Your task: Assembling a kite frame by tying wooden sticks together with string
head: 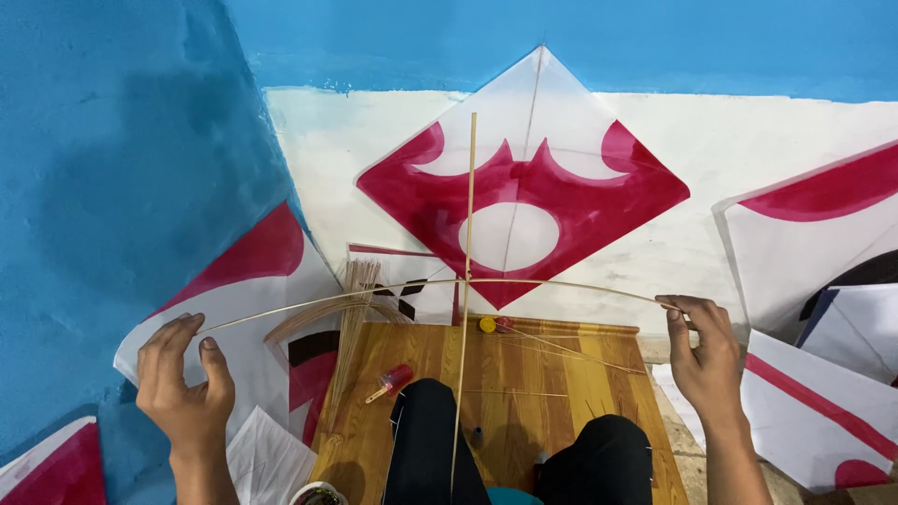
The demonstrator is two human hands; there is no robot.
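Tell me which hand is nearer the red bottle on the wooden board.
Left. The left hand grips the bowed stick's end, to the left of the red bottle. The right hand holds the other end, farther off across the board.

kite [524, 201]: thin glossy paper | board [524, 393]: varnished wood | sticks [355, 309]: bamboo

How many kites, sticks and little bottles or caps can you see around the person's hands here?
Kites, red and white: 7, the clearest leaning on the wall
Thin sticks tied in a cross: 2, the bent one held by the left hand and right hand, the straight one
Stick bundle: 1
Red bottle: 1
Small caps: 2
Total: 13
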